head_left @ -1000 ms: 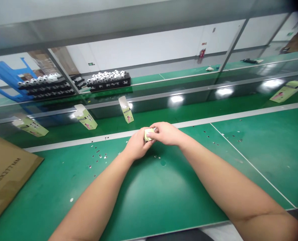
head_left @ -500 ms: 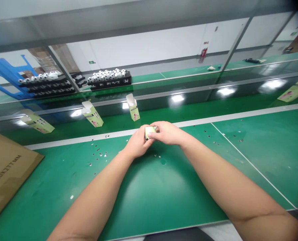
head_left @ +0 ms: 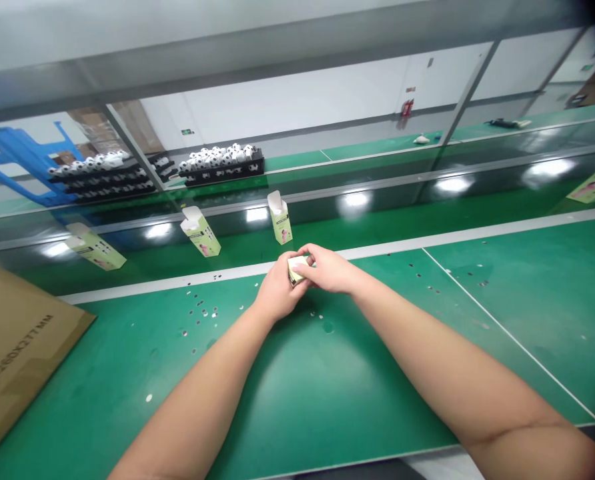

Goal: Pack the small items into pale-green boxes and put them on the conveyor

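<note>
Your hands meet over the far part of the green bench (head_left: 327, 373), close to its white stripe. Your left hand (head_left: 276, 295) wraps a small pale yellow-green cardboard box (head_left: 296, 270), grip clamped on it. Your right hand (head_left: 331, 270) covers the box's upper end, grip closed on it too. Cannot tell whether the box touches the bench. Small white round chips (head_left: 202, 311) lie scattered left of your hands. Beyond the stripe, three open-topped pale green cartons (head_left: 281, 218) stand tilted on the dark belt (head_left: 387, 223). A brown cardboard sheet (head_left: 17, 353) lies at far left.
</note>
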Available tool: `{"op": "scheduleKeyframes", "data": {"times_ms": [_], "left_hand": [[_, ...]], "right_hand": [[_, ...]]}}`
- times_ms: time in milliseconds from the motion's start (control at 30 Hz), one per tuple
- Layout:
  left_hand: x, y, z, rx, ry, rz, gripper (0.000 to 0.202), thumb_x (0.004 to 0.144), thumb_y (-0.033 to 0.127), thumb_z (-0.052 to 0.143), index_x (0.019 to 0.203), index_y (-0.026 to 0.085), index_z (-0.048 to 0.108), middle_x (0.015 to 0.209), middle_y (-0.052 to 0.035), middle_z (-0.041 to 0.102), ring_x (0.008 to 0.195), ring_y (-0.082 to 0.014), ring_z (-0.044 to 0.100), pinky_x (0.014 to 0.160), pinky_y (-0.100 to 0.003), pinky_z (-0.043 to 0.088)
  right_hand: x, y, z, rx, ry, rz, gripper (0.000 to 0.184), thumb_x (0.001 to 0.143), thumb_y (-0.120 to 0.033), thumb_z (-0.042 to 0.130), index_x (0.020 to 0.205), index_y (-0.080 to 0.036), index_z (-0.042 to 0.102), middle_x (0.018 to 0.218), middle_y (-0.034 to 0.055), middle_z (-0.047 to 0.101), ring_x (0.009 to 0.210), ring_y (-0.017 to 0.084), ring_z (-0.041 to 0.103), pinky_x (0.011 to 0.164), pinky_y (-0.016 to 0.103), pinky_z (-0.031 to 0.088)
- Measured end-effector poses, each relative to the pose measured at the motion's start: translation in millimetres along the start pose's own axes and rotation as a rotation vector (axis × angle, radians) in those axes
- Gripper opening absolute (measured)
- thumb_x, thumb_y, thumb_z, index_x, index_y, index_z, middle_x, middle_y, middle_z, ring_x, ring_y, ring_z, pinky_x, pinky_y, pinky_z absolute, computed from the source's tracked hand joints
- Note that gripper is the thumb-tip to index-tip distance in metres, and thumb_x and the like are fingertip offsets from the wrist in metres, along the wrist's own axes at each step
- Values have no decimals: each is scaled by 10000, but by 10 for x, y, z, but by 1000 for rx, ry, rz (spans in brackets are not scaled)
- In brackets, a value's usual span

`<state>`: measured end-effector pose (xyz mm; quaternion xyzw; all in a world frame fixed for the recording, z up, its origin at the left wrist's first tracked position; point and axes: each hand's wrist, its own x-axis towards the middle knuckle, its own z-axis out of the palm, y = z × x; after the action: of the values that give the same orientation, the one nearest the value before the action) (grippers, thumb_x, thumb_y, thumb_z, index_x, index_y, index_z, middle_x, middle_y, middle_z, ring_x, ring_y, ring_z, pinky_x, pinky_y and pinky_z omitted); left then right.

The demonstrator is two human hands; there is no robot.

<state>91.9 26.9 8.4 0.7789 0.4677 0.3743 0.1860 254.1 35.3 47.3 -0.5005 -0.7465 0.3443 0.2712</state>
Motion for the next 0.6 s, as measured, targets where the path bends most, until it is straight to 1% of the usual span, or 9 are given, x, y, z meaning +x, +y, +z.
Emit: {"op": "scheduleKeyframes", "data": {"times_ms": [133,167,233,300,367,433,500,533,600], "left_hand": [[-33,-79,61,-63,108,73,911,774,263,637,1503,182,97,1391,-177,409,1300,-301,419,1086,-487,357],[-47,-108,71,-79,110,84,946,782,273,639,1514,196,44,1445,-180,348,1344,-300,372,1106,-486,336],[-71,-182,97,-87,116,66,943,811,307,629,1519,226,12,1515,-168,259,1399,-296,299,1131,-490,304],[-78,-267,134,-70,97,12,857,840,330,602,1515,240,82,1504,-146,310,1402,-289,301,1144,-501,280],[-65,-338,173,-68,58,-51,736,863,340,568,1491,247,197,1442,-124,414,1365,-276,363,1136,-497,298],[-43,-378,200,-79,21,-91,640,876,344,545,1455,250,288,1394,-107,472,1323,-264,418,1118,-482,330],[-26,-393,207,-87,3,-97,580,881,344,535,1422,252,347,1368,-99,496,1294,-256,446,1107,-474,345],[-21,-396,206,-92,-5,-93,556,883,344,533,1407,256,370,1358,-95,504,1284,-253,454,1104,-472,348],[-15,-404,205,-111,-6,-91,519,886,344,529,1383,267,401,1341,-87,518,1269,-247,468,1097,-467,356]], "right_hand": [[-31,21,33,-182,87,-179,435,836,-413,618,1223,-232,537,1079,67,668,913,212,630,734,274,450],[1,65,-17,-223,94,-174,479,831,-396,624,1266,-233,508,1090,73,668,915,217,632,737,275,449],[133,204,-230,-326,163,-77,570,823,-368,627,1337,-216,433,1072,93,673,881,228,642,719,281,449],[330,392,-572,-461,319,82,578,827,-378,614,1337,-196,408,1029,112,675,848,250,645,694,297,450],[530,593,-952,-589,511,229,482,855,-411,571,1269,-197,450,1041,128,658,886,280,636,702,322,457],[678,772,-1264,-636,576,358,443,868,-410,557,1238,-184,467,1034,143,648,917,294,632,736,351,468],[757,899,-1434,-646,557,440,424,868,-384,565,1218,-159,487,1019,162,644,955,308,626,790,394,473],[781,936,-1458,-658,560,448,414,865,-375,572,1207,-151,501,1058,179,632,1015,325,607,842,430,464],[834,956,-1391,-705,656,350,403,861,-368,578,1195,-148,527,1243,210,551,1202,362,500,985,516,381]]}}
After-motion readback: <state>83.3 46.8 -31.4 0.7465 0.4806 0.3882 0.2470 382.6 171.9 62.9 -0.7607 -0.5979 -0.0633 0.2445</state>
